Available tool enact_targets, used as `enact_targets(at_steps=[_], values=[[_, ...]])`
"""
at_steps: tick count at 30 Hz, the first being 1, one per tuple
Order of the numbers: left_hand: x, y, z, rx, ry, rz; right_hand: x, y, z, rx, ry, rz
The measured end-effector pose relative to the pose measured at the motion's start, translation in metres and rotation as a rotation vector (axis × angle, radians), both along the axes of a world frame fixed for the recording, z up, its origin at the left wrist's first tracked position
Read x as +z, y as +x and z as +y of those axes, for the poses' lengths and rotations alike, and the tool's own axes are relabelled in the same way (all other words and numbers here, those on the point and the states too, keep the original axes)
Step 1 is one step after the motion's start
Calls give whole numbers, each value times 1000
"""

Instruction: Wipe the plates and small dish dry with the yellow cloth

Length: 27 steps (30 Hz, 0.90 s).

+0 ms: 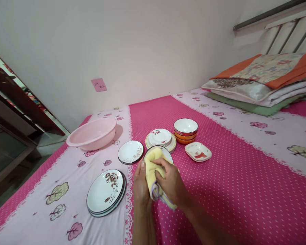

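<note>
My left hand grips the near edge of a white plate held up over the bed. My right hand is closed on a yellow cloth pressed against that plate's face. The cloth covers most of the plate; only its dark-rimmed far edge shows. A stack of larger floral plates lies just left of my hands. A single small plate lies beyond it.
A pink basin sits at the far left of the bed. A stack of small plates, stacked orange and red bowls and a square dish lie ahead. Folded bedding is piled at the far right.
</note>
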State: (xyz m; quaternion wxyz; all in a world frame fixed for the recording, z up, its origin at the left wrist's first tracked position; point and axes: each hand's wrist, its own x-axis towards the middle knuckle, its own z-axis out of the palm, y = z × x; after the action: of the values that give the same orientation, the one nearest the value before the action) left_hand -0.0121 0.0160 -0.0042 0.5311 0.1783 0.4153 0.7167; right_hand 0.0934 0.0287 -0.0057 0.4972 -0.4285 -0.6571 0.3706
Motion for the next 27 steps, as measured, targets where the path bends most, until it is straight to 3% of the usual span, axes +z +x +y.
enact_targets(at_steps=[5,11,20,23,27], values=[[0,7,-2,-162,97,-1,4,8,6,-101,55,109],[3,-2,-6,-134,92,-77,9,7,0,147,53,-31],[-8,-23,0,46,20,-182,1,21,-4,417,80,-404],[-6,-27,3,141,6,-177,-8,34,0,362,77,-576],[-7,-35,5,340,-59,-202,-26,53,11,173,4,-757]])
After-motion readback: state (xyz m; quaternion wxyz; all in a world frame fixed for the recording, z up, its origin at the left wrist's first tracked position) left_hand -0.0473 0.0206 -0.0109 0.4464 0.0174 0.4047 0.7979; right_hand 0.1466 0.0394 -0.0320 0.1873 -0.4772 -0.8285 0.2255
